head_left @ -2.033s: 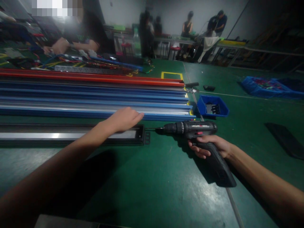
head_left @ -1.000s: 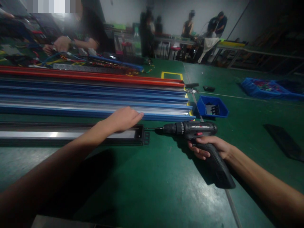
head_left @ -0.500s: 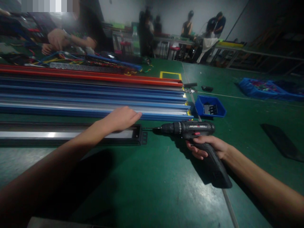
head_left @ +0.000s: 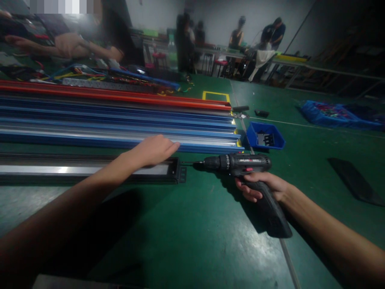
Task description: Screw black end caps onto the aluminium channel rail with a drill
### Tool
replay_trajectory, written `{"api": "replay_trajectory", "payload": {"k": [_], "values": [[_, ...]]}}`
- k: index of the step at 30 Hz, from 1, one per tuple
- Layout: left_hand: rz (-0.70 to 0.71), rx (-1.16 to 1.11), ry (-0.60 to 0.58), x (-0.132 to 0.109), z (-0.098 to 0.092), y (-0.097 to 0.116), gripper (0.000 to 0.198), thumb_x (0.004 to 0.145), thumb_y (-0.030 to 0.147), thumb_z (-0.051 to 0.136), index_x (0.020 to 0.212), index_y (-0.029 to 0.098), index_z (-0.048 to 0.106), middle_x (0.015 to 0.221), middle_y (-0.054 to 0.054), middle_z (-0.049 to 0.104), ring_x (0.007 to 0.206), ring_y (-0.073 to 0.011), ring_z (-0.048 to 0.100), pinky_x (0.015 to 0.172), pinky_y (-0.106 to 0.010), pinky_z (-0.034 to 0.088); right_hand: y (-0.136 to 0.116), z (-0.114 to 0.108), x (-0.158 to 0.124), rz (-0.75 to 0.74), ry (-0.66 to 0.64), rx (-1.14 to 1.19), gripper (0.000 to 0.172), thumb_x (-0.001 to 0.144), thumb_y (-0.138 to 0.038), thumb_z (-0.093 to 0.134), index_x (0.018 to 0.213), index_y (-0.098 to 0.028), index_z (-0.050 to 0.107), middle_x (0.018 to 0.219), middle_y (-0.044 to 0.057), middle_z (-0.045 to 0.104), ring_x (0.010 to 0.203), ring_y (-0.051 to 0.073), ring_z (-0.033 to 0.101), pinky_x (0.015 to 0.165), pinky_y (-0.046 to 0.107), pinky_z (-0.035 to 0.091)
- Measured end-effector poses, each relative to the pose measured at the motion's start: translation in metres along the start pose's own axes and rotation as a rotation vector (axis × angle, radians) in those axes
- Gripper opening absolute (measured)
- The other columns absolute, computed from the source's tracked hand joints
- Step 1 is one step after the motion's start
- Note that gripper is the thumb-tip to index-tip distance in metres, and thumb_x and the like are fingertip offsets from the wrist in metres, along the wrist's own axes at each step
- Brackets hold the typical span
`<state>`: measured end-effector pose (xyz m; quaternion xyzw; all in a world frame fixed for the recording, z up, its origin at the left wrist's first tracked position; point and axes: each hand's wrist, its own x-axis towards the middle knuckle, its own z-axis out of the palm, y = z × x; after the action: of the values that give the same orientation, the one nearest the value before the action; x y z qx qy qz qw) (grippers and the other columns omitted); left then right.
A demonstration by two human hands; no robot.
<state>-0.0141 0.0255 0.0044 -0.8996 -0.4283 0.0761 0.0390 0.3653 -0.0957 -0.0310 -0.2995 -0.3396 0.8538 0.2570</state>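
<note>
My right hand (head_left: 255, 186) is wrapped around the handle of a black cordless drill (head_left: 246, 162), which points left. Its long thin bit (head_left: 188, 163) meets the end cap (head_left: 177, 170) of a long black metal channel (head_left: 153, 177) with a silvery inside. Over the far side of that channel, close to its right end, my left hand (head_left: 156, 149) is closed, thumb pointing right. The other fingers of this hand are mostly hidden behind it. A small slotted tab (head_left: 183, 175) sticks out from the end cap.
Several blue channels (head_left: 120, 128) and a red one (head_left: 150, 99) lie behind. Right of them stands a blue bin (head_left: 266, 135) with dark parts. A flat black piece (head_left: 355, 180) lies far right. Across the green table (head_left: 192, 241), a co-worker's hands (head_left: 70, 45) are near wires.
Both my hands, the drill and the black channel stay almost where they were. The co-worker's arms at the upper left have shifted. The view has moved very slightly.
</note>
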Motion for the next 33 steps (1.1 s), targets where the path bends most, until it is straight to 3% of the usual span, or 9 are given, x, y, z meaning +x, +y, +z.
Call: {"api": "replay_trajectory", "payload": {"k": [19, 33], "values": [[0.013, 0.006, -0.021, 0.0007, -0.0005, 0.0006, 0.068, 0.110, 0.045, 0.018, 0.110, 0.018, 0.081, 0.091, -0.015, 0.080, 0.084, -0.0303, 0.073, 0.071, -0.037, 0.048, -0.0009, 0.0013, 0.0004, 0.008, 0.035, 0.031, 0.024, 0.094, -0.027, 0.078, 0.099, -0.004, 0.077, 0.077, 0.004, 0.068, 0.047, 0.004, 0.051, 0.056, 0.021, 0.057], [0.009, 0.045, -0.023, -0.0003, -0.0023, 0.0014, 0.066, 0.111, 0.044, 0.019, 0.111, 0.018, 0.080, 0.088, -0.014, 0.079, 0.082, -0.0284, 0.072, 0.068, -0.035, 0.043, 0.0001, -0.0052, 0.0009, 0.013, -0.023, 0.026, 0.027, 0.096, -0.028, 0.076, 0.107, -0.003, 0.076, 0.084, 0.005, 0.067, 0.049, 0.003, 0.051, 0.060, 0.020, 0.057]]}}
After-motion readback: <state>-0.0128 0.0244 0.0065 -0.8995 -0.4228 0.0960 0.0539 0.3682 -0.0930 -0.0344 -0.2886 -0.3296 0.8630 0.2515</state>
